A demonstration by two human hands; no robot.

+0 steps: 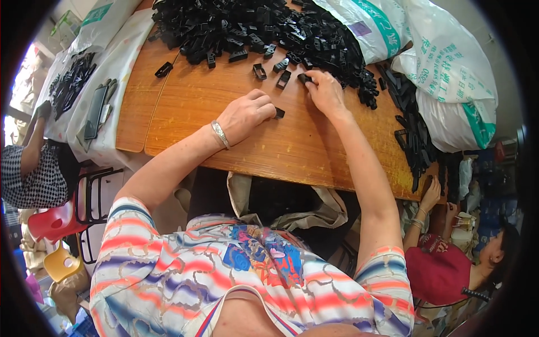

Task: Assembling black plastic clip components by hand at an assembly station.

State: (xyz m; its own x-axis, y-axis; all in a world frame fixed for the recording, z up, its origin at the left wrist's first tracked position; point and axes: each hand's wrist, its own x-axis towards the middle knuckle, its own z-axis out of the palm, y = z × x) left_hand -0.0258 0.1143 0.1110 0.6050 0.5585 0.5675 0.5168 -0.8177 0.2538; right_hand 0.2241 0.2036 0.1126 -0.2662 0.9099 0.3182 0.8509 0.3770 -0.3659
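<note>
My left hand, with a bracelet on its wrist, is closed low over the wooden table, its fingertips on a small black plastic piece. Farther right, my right hand pinches another black plastic piece between thumb and fingers. Just beyond the hands lie a few loose pieces of the same kind, among them a rectangular open-framed one and a darker one. Behind them rises a large heap of black plastic pieces. My fingers partly hide what each hand holds.
Long black strips lie along the table's right side, beside white woven sacks. An open beige bag hangs below the near edge. One person sits at the right; another is at the left, by a phone.
</note>
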